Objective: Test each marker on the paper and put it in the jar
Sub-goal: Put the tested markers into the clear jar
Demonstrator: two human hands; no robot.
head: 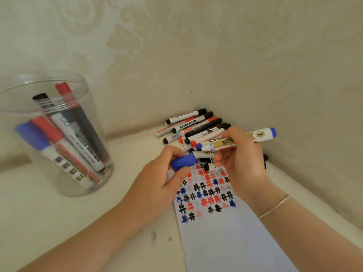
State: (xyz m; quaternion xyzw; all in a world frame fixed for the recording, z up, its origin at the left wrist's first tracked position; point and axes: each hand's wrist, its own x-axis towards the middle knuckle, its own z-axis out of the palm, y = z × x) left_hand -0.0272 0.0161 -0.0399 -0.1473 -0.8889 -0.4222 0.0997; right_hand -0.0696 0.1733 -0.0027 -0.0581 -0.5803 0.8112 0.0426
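Both forearms enter from bottom, converging mid-frame. Left hand point(157, 181): fingers curled, thumb on top, pinching a blue cap point(183, 162). Right hand point(238, 163): palm facing left, fingers curled round a marker point(238, 141) held near level, its uncapped end pointing at the left hand. Thin bracelet point(274, 207) on right wrist. Hands close, not touching. Cap sits just below the marker tip, apart from it.

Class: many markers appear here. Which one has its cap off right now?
The blue marker held in the right hand. Its tip is bare, and the left hand holds its blue cap; the piled and jarred markers look capped.
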